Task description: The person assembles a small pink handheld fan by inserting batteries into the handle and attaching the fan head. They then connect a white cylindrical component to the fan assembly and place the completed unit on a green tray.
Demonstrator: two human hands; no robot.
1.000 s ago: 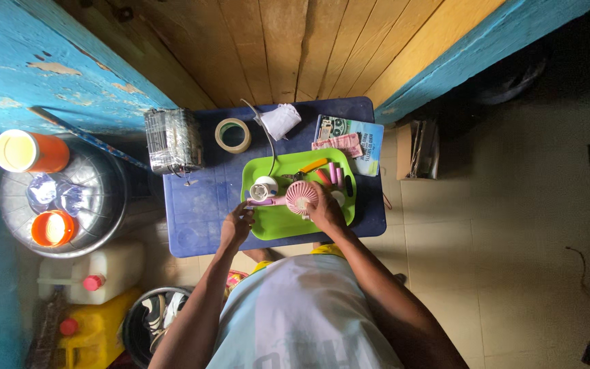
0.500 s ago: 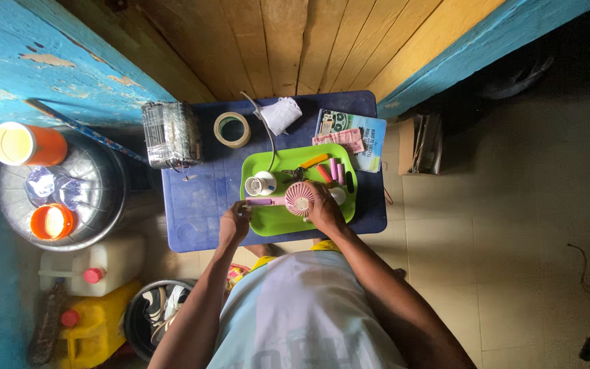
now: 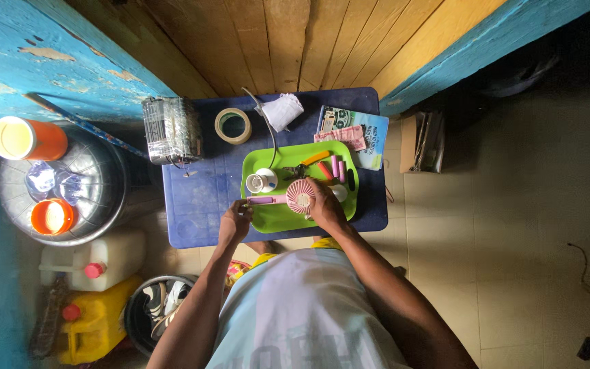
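Observation:
A small pink hand-held fan lies across a lime green tray on a dark blue table. My right hand grips the fan's round head. My left hand holds the end of the fan's pink handle at the tray's left edge. On the tray behind the fan lie a white cup-shaped part, orange-handled pliers and several small pink and red cylinders.
A tape roll, white cloth, wire cage and a booklet sit at the table's back. Left of the table stand a metal basin with orange cups, jerrycans and a bucket. Tiled floor lies to the right.
Both hands keep hold of the fan; the fan and hands sit almost where they were. The view has shifted slightly.

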